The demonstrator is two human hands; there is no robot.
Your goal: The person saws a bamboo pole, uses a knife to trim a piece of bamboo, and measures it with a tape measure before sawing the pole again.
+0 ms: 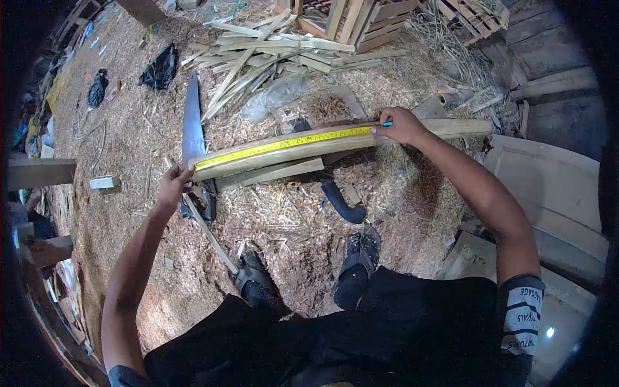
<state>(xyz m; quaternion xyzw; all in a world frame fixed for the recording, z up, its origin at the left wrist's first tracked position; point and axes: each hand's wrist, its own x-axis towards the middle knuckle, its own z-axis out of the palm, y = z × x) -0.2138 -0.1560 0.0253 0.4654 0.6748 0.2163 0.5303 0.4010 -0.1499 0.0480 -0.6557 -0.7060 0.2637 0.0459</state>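
A yellow tape measure point(284, 145) lies stretched along a long wooden plank point(258, 158). My left hand point(172, 184) is closed at the plank's left end, pinching the tape's end there. Further right, my right hand point(401, 126) is closed on the tape over the plank, with a small blue item point(387, 124) showing at its fingers; I cannot make out what that is. Beyond my left hand a handsaw point(192, 122) has its blade pointing away. A shorter board point(274, 173) rests just below the plank.
A pile of wood strips point(264, 51) lies ahead, near wooden crates point(387, 22). Shavings cover the ground point(148, 258). A dark curved handle point(342, 203) sits near my feet. Panels point(548, 187) lean at right, and a thin stick point(209, 232) slants by my left foot.
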